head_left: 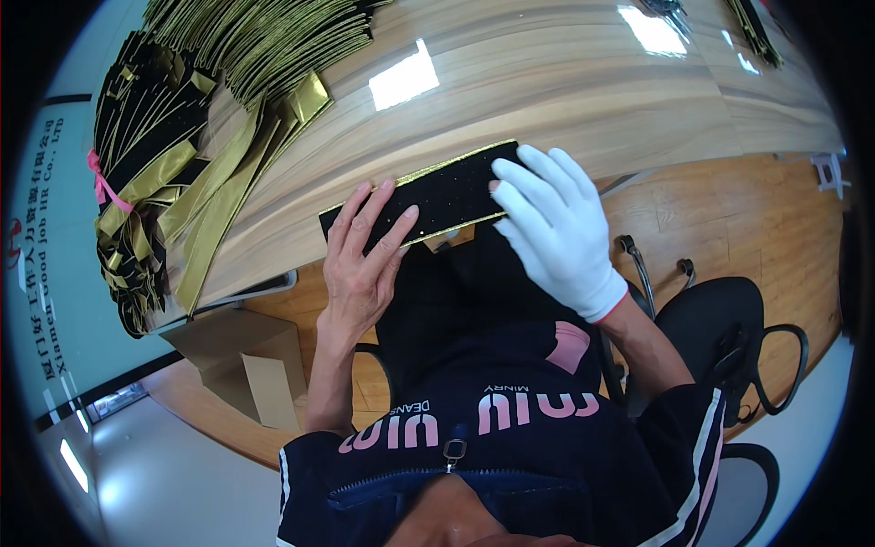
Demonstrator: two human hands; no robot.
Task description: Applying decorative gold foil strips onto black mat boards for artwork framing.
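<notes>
A black strip with shiny gold edges lies slantwise along the front edge of the table. Small bright specks dot its dark face. My bare left hand rests on its left part, fingers spread and laid over the fabric. At the strip's right end is my right hand in a white glove, fingers stretched and slightly apart, touching the end. One bare fingertip shows through the glove. To the left, loose gold and black ribbon tails hang toward the table edge.
A thick row of similar gold-edged strips covers the far left of the table. Beside it, a bundle is tied with a pink band. An open cardboard box stands below left, and a black chair at right.
</notes>
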